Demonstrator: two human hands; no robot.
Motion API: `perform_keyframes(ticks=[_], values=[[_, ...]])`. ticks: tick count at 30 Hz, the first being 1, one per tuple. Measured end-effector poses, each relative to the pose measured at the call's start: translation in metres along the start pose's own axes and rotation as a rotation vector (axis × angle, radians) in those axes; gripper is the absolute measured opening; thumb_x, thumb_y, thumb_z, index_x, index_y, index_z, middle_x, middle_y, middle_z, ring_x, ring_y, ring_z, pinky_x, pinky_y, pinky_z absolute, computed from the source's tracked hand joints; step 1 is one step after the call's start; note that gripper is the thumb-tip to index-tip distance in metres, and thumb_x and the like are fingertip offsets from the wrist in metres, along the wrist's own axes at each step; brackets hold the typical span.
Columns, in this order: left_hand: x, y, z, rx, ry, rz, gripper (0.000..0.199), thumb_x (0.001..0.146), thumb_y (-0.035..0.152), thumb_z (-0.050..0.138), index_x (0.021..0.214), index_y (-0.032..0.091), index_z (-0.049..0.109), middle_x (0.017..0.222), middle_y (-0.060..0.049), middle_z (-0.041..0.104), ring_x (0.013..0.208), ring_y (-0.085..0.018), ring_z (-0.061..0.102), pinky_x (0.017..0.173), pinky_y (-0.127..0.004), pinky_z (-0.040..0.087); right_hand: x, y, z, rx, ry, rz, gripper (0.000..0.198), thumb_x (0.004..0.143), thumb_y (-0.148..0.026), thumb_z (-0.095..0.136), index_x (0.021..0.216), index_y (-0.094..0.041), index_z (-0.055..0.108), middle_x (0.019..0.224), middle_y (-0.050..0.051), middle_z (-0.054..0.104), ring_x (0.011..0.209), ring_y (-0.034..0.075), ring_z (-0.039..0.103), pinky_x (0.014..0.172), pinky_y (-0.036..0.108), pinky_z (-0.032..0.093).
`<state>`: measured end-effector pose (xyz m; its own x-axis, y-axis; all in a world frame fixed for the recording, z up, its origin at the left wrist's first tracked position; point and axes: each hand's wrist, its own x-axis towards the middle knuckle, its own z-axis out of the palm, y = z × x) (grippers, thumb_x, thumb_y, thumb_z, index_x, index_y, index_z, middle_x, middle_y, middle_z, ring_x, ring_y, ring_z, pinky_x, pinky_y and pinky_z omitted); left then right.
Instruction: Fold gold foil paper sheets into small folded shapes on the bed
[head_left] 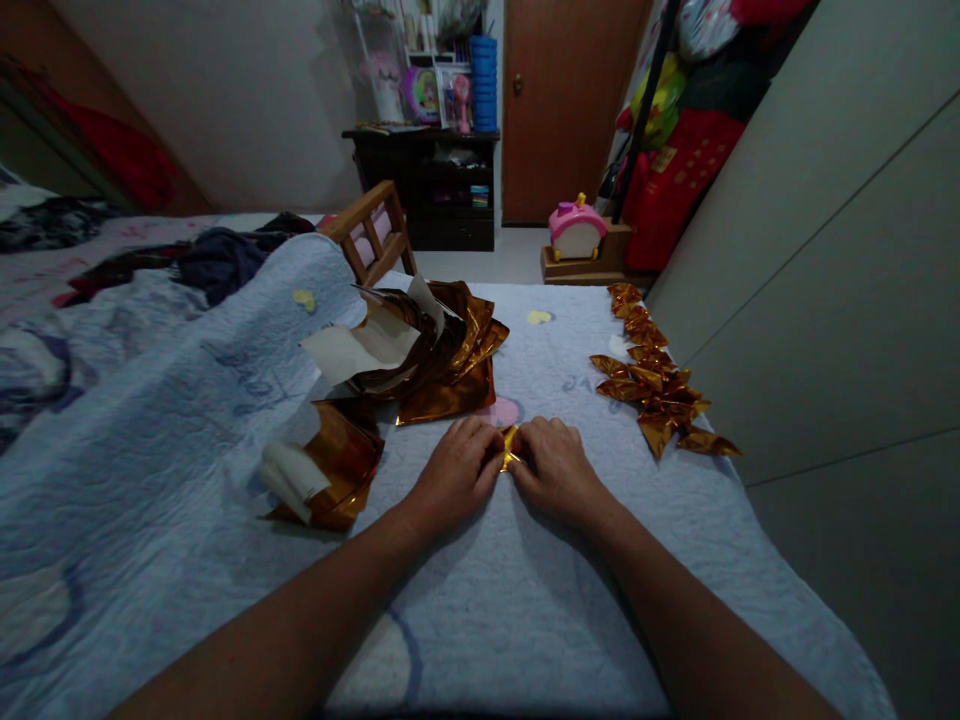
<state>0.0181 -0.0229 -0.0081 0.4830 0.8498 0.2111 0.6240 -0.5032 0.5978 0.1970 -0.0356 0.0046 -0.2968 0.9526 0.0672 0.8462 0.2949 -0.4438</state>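
Between my two hands is a small piece of gold foil paper (510,450), mostly covered by my fingers. My left hand (466,462) pinches its left side, and my right hand (556,465) pinches its right side. Both hands rest low over the light blue bedspread (540,600). Just beyond my left hand spreads a fanned stack of gold foil sheets (442,375) with white backs. A smaller curled bunch of gold sheets (345,460) lies left of my left wrist. Several folded gold foil pieces (660,395) are heaped on the right side of the bed.
A grey cabinet (840,300) runs along the right side of the bed. A wooden rail (371,235) stands at the far left corner. Beyond the bed are a pink toy (576,230), a dark shelf (420,190) and a brown door (562,110). Clothes (225,262) lie at the left.
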Motion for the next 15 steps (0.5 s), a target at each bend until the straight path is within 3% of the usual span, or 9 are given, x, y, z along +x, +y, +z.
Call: perform_keyframes(ticks=[15], values=[[-0.0035,-0.003,0.0057,0.098,-0.054,0.003,0.016,0.094,0.015,0.048,0.108,0.02,0.054,0.109,-0.008,0.056,0.102,-0.025,0.049,0.093,-0.042,0.044,0.0019,-0.0047,0.0022,-0.05,0.005,0.037,0.01,0.091,-0.029,0.061,0.09,-0.019,0.062,0.094,0.005,0.064,0.09,0.023,0.052,0.077,0.035,0.029]])
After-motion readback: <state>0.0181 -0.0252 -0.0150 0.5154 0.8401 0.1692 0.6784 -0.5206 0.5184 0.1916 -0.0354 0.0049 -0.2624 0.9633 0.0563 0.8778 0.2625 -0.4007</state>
